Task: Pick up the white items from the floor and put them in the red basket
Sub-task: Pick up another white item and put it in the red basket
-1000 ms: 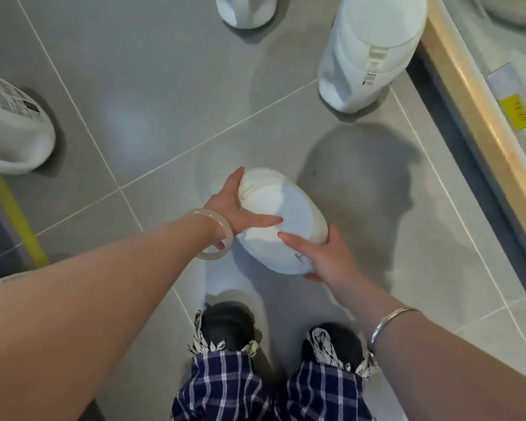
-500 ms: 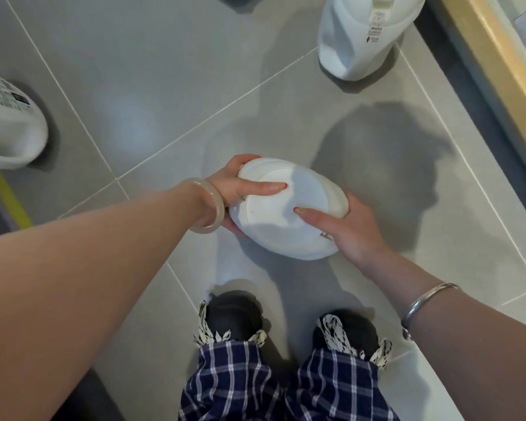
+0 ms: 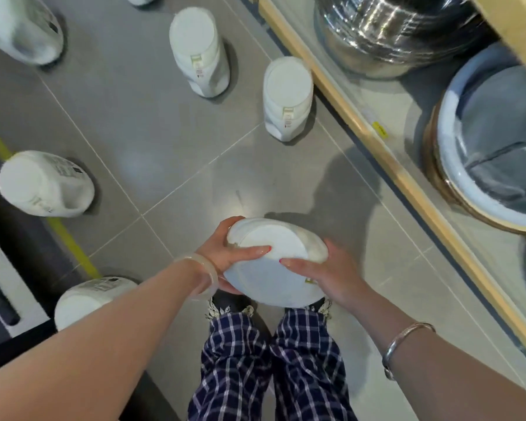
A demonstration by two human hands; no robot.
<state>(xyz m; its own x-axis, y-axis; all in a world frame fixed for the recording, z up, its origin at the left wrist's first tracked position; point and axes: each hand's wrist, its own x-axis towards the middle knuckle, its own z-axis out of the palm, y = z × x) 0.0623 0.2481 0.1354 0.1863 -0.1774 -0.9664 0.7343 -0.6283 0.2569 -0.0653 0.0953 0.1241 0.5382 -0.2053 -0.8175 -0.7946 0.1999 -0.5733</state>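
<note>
A white lidded container (image 3: 271, 268) is held in the air above my feet, tilted with its flat lid towards me. My left hand (image 3: 225, 256) grips its left side and my right hand (image 3: 331, 278) grips its right side. Several more white containers stand on the grey tiled floor: two ahead (image 3: 199, 53) (image 3: 287, 95), one at the far left top (image 3: 21, 28), one at the left (image 3: 43, 183) and one beside my left forearm (image 3: 85, 299). No red basket is in view.
A low wooden shelf edge (image 3: 392, 165) runs along the right. On the shelf sit a shiny steel pot (image 3: 386, 31) and a white-rimmed basin (image 3: 492, 141). A yellow floor line (image 3: 67, 238) and a dark unit (image 3: 0, 299) lie at the left.
Both hands have lifted the white container off the floor and towards me. The view has risen and widened, bringing more containers and the shelf into sight.
</note>
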